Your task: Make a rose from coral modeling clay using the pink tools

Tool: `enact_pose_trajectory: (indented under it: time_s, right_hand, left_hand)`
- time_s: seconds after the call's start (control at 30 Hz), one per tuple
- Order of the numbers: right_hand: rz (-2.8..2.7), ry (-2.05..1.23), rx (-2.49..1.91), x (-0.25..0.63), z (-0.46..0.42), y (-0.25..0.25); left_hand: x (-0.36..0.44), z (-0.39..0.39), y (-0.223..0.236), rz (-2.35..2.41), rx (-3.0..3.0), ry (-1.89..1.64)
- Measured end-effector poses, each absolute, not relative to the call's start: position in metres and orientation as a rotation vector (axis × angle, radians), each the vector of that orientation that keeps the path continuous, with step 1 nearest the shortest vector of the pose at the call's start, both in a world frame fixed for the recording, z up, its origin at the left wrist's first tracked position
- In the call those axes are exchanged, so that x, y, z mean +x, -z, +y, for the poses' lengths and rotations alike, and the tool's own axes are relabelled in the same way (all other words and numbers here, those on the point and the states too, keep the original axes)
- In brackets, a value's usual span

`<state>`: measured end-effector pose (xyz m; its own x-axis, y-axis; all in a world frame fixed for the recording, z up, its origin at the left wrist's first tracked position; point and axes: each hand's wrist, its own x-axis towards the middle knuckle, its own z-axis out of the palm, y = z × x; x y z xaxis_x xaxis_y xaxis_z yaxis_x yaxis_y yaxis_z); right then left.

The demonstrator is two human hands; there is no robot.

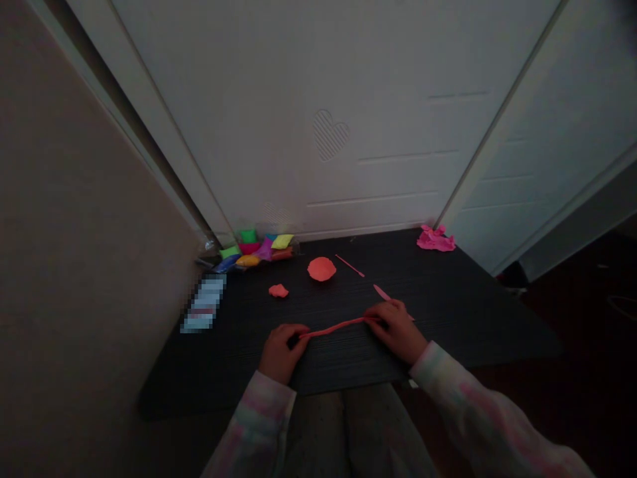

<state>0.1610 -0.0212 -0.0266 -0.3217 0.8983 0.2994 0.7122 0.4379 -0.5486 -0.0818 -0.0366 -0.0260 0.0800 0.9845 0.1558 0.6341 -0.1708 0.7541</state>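
A thin rope of red-pink modelling clay (338, 326) stretches across the dark table (478, 312) between my two hands. My left hand (283, 352) grips its left end, and my right hand (395, 330) grips its right end. Beyond them lie a round orange-red clay disc (321, 269) and a small lump of the same clay (278, 290). A slim pink modelling tool (349, 265) lies to the disc's right. A second pink tool (382, 293) lies just past my right hand, partly hidden by it.
Several bright bags of coloured clay (253, 251) are heaped in the far left corner of the table. A crumpled pink clay sheet (436, 239) sits at the far right. A blurred packet (204, 304) lies at the left edge. A white door (328, 133) and a wall (89, 232) bound the table.
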Motion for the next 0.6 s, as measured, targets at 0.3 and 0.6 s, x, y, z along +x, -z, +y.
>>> enact_pose_trajectory:
  time_s: [0.3, 0.6]
  right_hand:
    - [-1.53, -0.862, -1.289, 0.161, -0.004, 0.001]
    - [-1.147, -1.064, -0.998, 0.142, 0.048, -0.03]
  left_hand:
    - [-0.07, -0.007, 0.009, 1.249, 0.926, -1.283]
    - [-0.061, 0.043, -0.03, 0.757, 0.467, -1.454]
